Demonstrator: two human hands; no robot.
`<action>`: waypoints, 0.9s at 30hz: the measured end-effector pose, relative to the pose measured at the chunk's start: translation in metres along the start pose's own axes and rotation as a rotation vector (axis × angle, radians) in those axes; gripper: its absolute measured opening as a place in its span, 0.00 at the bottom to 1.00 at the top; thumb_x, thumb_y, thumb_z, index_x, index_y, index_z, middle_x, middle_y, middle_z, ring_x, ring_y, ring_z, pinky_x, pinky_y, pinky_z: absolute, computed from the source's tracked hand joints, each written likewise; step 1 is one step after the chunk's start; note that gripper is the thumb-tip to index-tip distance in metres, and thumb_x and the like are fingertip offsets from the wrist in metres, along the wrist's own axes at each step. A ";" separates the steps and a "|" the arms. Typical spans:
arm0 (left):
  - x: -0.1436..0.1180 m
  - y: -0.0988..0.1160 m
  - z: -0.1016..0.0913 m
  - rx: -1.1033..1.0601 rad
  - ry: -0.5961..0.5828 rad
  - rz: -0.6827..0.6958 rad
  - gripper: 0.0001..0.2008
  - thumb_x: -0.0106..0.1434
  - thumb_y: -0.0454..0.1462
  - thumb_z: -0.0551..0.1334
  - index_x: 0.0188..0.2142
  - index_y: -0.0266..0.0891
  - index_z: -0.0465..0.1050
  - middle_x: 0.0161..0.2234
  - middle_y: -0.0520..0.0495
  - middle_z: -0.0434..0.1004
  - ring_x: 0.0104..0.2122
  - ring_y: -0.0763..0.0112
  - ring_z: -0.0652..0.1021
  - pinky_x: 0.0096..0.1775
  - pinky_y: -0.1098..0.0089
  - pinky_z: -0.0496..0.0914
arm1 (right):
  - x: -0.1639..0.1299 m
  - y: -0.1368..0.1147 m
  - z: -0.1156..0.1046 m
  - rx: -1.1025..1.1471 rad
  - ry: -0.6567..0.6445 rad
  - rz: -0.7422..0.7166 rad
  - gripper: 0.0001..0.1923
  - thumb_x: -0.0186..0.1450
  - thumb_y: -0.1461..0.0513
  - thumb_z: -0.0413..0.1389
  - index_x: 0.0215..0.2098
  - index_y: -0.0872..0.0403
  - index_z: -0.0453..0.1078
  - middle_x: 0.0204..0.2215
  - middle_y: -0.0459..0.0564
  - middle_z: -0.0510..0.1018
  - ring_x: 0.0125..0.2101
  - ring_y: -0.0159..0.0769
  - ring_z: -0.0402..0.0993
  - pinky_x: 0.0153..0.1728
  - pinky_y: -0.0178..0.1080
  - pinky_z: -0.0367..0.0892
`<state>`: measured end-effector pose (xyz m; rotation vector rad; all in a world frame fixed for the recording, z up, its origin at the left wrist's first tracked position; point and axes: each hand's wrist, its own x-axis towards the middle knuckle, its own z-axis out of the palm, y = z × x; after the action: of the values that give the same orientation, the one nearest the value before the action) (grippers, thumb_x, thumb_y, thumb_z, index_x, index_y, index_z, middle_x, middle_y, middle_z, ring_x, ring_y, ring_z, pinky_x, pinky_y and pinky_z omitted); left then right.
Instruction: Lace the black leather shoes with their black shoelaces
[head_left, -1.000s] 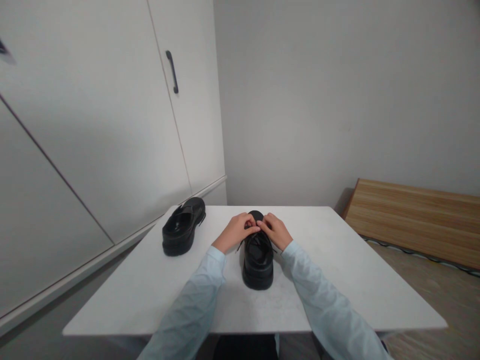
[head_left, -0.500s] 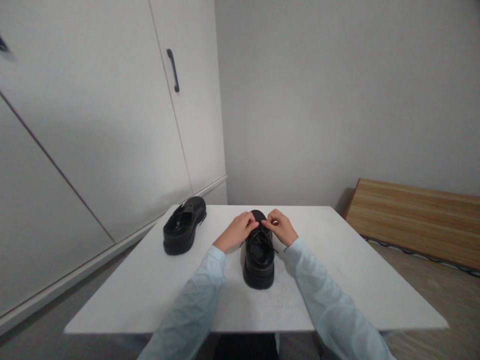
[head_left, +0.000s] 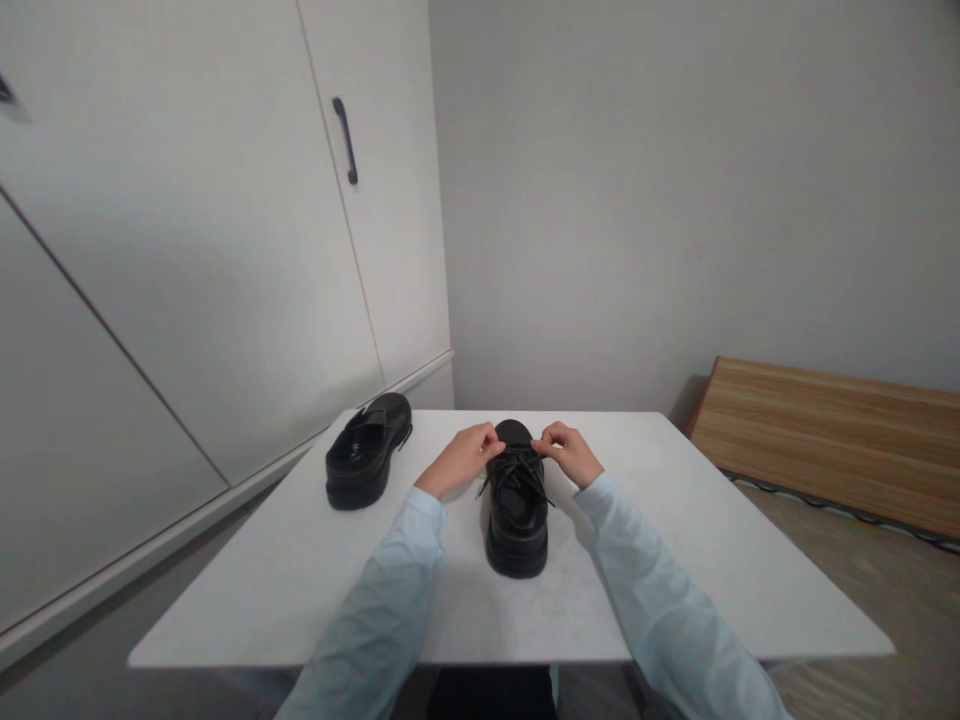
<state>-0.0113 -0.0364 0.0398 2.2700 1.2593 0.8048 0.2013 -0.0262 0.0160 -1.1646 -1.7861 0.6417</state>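
Note:
A black lace-up shoe (head_left: 517, 545) stands upright on the white table, its toe pointing away from me and its heel toward me. Over its front part, black shoelaces (head_left: 517, 463) lie in a bow-like tangle, with loose ends hanging at both sides. On the left of the shoe, my left hand (head_left: 466, 455) pinches a lace between thumb and fingers. Opposite it, my right hand (head_left: 568, 450) pinches another part of the lace. The fine strands at the fingertips are too small to trace fully.
A second black shoe (head_left: 367, 450) rests at the table's back left. The white table (head_left: 675, 580) stretches beneath everything. White cabinet doors (head_left: 187, 250) rise on the left, a grey wall (head_left: 637, 200) behind. To the right is a wood-grain board (head_left: 832, 440).
My hands have moved apart, left hand leftward and right hand slightly rightward, drawing the lace between them. More of the shoe's laces and toe now show. The shoe has stayed in place.

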 end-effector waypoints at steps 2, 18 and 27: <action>-0.001 -0.002 -0.002 0.006 -0.015 -0.009 0.07 0.60 0.39 0.55 0.27 0.38 0.64 0.26 0.52 0.69 0.28 0.71 0.70 0.32 0.72 0.61 | 0.000 0.003 0.000 0.048 -0.020 0.050 0.17 0.53 0.53 0.57 0.15 0.54 0.60 0.19 0.43 0.64 0.25 0.31 0.64 0.31 0.38 0.63; -0.002 -0.020 -0.005 -0.017 -0.153 -0.067 0.10 0.59 0.42 0.56 0.27 0.38 0.64 0.25 0.53 0.68 0.28 0.72 0.68 0.32 0.73 0.60 | -0.003 0.002 -0.002 0.290 -0.118 0.461 0.15 0.46 0.57 0.62 0.15 0.55 0.59 0.18 0.43 0.68 0.25 0.30 0.65 0.26 0.35 0.65; -0.001 -0.036 -0.004 -0.140 -0.232 -0.073 0.13 0.58 0.45 0.57 0.27 0.38 0.64 0.23 0.53 0.67 0.25 0.74 0.68 0.29 0.74 0.61 | -0.007 0.004 -0.001 0.404 -0.172 0.572 0.19 0.47 0.59 0.63 0.14 0.54 0.55 0.17 0.42 0.65 0.24 0.30 0.63 0.25 0.36 0.65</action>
<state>-0.0365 -0.0193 0.0207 2.1225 1.1347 0.5659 0.2048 -0.0311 0.0109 -1.3618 -1.3532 1.4019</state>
